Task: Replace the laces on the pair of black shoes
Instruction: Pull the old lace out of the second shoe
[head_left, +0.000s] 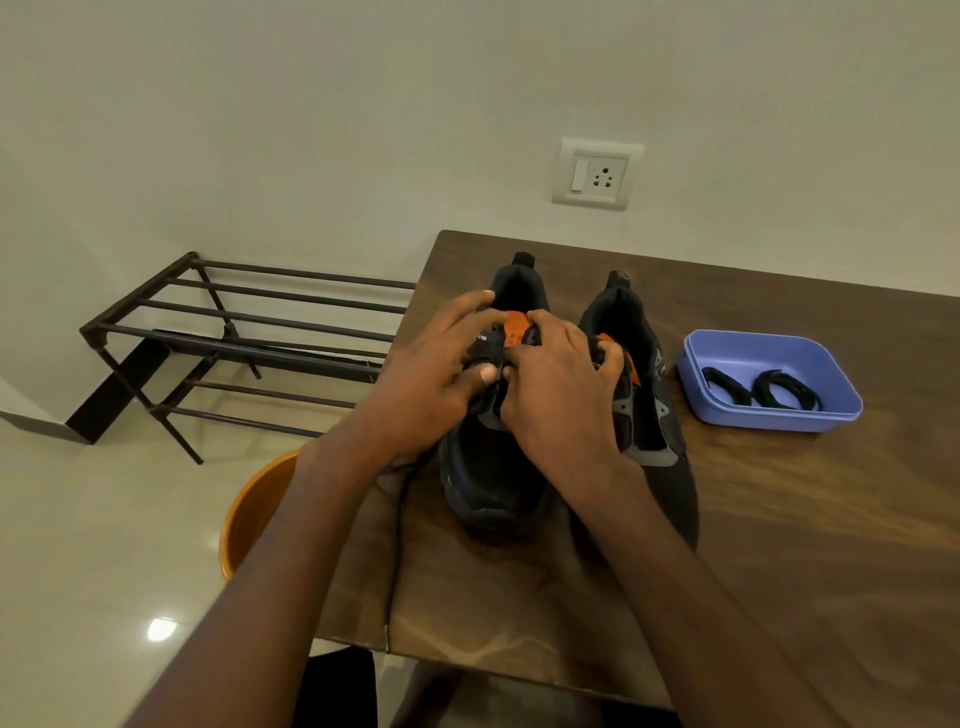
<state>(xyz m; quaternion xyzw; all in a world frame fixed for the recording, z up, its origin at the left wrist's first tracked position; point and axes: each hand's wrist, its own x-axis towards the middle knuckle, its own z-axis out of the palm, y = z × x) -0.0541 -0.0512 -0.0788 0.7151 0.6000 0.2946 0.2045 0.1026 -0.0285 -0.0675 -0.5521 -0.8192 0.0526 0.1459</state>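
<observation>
Unlacing step: left hand (441, 374) and right hand (558, 384), fingers (485, 373) curled on the old lace, work the black fabric shoe (488, 483) mid-table; coiled black replacement laces (779, 389) await at three o'clock in the blue plastic tray (831, 415).

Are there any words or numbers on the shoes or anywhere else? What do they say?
Left shoe, white letters by the left hand: too blurred to read.
Same shoe, orange tongue tag: dark print, partly hidden by the right hand, unreadable.
Right shoe, pale mark on its side: too small to read.
Wall socket, blue tray: no text visible.
</observation>
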